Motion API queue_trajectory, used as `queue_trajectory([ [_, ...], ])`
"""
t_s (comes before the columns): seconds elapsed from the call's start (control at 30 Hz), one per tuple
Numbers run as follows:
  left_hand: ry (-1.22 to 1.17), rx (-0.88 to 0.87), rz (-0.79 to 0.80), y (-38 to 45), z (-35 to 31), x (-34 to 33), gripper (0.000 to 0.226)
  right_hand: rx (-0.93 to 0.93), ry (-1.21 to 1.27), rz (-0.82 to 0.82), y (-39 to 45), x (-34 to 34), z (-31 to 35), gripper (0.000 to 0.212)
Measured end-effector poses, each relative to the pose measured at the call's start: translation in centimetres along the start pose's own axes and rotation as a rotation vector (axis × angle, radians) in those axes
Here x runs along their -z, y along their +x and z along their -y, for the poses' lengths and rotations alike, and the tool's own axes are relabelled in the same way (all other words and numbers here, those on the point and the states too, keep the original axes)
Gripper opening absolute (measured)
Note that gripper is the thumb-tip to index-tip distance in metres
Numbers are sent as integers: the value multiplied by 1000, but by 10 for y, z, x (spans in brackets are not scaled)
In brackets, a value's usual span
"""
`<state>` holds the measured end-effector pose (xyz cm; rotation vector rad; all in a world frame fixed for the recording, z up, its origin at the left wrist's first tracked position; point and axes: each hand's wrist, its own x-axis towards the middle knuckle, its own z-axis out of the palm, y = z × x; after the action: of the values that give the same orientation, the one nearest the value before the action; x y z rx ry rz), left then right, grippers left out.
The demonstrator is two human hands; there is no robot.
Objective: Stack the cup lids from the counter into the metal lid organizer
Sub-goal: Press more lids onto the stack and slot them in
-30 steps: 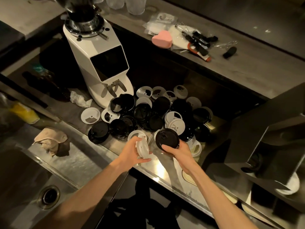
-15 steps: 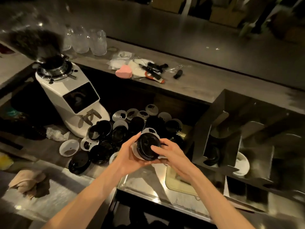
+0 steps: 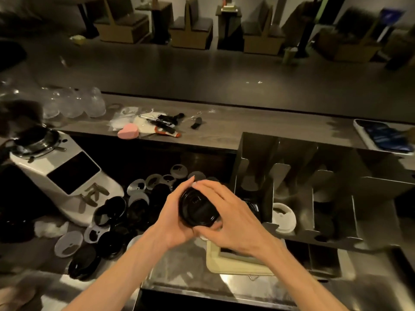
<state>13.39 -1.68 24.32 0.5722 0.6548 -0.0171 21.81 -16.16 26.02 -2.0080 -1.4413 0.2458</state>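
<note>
1. Steel counter [image 3: 184, 265] fills the bottom of the frame, dimly lit, and both bare forearms rise from the lower edge toward the centre.
2. At mid-frame the two hands meet around a black lid [image 3: 197, 208], held up above the counter and tilted on edge so its face shows.
3. The left hand [image 3: 174, 217] cups the lid from the left, palm behind it, fingers curled over its upper rim.
4. The right hand [image 3: 233, 218] wraps it from the right, fingers bent across the top and thumb at the lower rim, where a bit of white shows beneath; what that is I cannot tell.
5. Left of the hands, a heap of black and white lids [image 3: 116, 218] lies on the counter below a white grinder [image 3: 60, 176].
6. Right of centre stands the metal lid organizer [image 3: 292, 176], with one white lid [image 3: 284, 217] in a front slot.
7. Farther back, a wooden ledge [image 3: 224, 129] carries a pink heart-shaped item [image 3: 128, 130], pens and clear cups [image 3: 74, 104].
</note>
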Motion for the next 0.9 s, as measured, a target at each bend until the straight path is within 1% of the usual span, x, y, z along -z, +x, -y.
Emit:
queue_trajectory([
  [0.07,19,5,25,-3,0,-13,48,-11,38,-90,-5,11,-4,82],
  [0.13,31,-15,46,-4,1,-25,50,-65,57,-217,-10,21,-7,77],
  [0.2,47,-31,71,-4,0,-33,47,-150,-38,-309,-11,26,-5,78],
  [0.27,70,-45,88,-4,0,-43,40,-191,-140,-361,-13,33,-4,81],
  [0.33,75,-29,94,-2,1,-52,38,-159,-150,-342,-16,43,-5,87],
  [0.4,78,-2,97,-2,0,-60,38,-98,-47,-267,-21,55,-10,93],
  [0.47,98,1,108,-2,0,-67,40,-59,34,-207,-27,66,-16,93],
  [0.57,136,17,121,-3,1,-78,49,-32,54,-227,-31,79,-23,88],
  [0.7,169,1,135,-2,5,-85,50,0,61,-194,-31,85,-28,87],
  [0.8,223,-14,107,-2,4,-87,54,27,44,-238,-30,88,-32,84],
  [0.9,233,-57,53,2,-2,-81,52,-37,52,-276,-31,96,-47,86],
])
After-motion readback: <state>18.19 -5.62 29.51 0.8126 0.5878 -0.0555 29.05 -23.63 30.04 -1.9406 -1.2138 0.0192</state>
